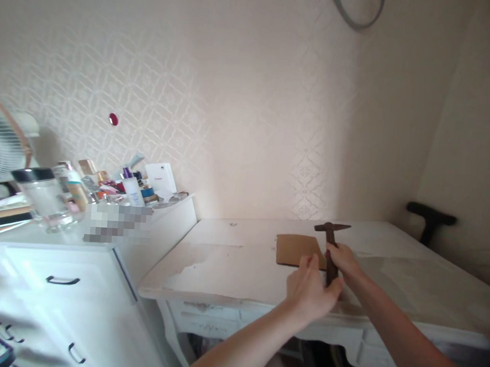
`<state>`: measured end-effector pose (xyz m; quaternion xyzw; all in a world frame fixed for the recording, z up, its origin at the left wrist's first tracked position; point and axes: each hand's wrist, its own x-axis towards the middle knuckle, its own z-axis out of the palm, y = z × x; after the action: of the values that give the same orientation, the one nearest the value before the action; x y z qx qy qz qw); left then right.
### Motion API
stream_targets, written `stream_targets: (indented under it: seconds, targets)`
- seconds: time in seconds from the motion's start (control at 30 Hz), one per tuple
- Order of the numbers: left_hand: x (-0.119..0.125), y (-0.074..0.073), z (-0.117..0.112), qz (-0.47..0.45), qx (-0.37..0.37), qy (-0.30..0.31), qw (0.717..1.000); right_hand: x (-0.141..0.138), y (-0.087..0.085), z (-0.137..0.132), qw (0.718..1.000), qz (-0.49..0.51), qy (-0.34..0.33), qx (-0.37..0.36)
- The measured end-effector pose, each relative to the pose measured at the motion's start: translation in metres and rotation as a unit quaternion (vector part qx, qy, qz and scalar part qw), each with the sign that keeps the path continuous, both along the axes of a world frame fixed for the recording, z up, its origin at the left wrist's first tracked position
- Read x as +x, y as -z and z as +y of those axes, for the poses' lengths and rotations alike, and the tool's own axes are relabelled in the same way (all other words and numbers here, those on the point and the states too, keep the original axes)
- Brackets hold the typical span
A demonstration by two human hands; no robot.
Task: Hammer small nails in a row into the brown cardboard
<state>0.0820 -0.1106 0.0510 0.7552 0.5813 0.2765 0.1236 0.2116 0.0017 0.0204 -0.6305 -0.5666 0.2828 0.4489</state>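
Observation:
A hammer (330,266) with a dark head and a brown handle stands nearly upright above the white desk (223,271). My right hand (343,259) is closed on the handle just below the head. Around the lower end of the handle is my left hand (309,292), its thumb on the right side and its bent fingers on the left. A flat brown rectangular piece (297,248), like cardboard or a thin board, lies on the desk just beyond the left fingertips, which overlap its near edge. Whether they touch it I cannot tell.
Left of the desk stands a white cabinet (42,298) with bottles, a glass jar (44,201) and a white box (161,177) on top. A fan (2,141) is at the far left. Behind the desk's right side a black T-shaped armrest (430,217) shows against the wall.

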Motion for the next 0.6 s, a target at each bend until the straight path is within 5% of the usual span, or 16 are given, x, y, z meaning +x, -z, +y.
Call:
stream_targets:
  seconds: [0.33, 0.6]
  targets:
    - [-0.065, 0.019, 0.05, 0.026, 0.029, -0.027, 0.999, 0.064, 0.001, 0.021, 0.996, 0.034, 0.005, -0.081]
    - [-0.107, 0.021, 0.098, 0.039, -0.025, -0.159, 0.986, 0.07, 0.019, 0.04, 0.983, 0.092, -0.047, -0.15]
